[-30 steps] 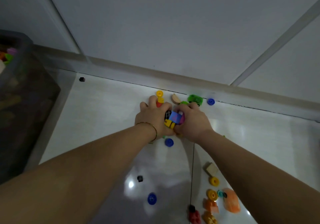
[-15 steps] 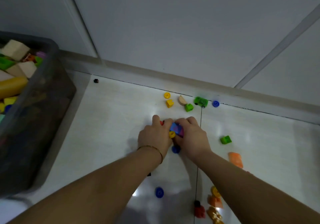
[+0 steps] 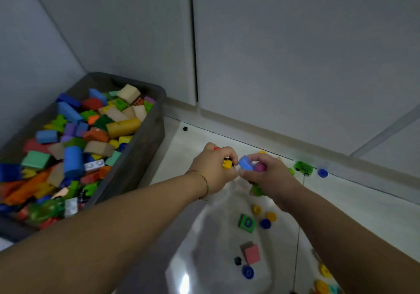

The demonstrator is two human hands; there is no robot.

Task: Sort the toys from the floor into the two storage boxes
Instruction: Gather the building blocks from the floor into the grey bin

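Left hand is curled round a yellow brick. Right hand pinches a blue block and a pink piece, both just right of the heaped grey storage box. Recommendation: keep both grips tight, clear the rim fully, and release low so nothing bounces off the pile.
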